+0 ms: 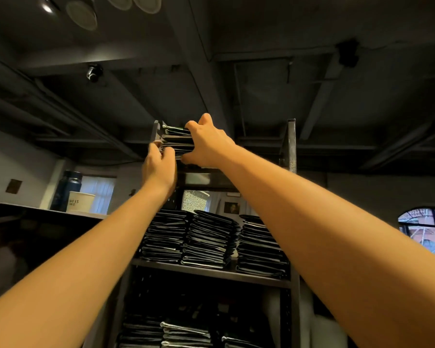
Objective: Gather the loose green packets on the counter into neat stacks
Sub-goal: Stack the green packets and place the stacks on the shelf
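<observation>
Both my arms reach up to the top of a dark metal shelf rack. A stack of dark packets, one with a green edge at its top, sits there between my hands. My left hand grips the stack's lower left corner with curled fingers. My right hand clasps the stack's right side, thumb at the top and fingers curled under the bottom. The counter itself is out of view.
The shelf below carries three tall stacks of dark packets, and more stacks lie on the lowest shelf. At the left stand a dark screen, a white paper cup and a dark bottle. A dark ceiling with beams hangs overhead.
</observation>
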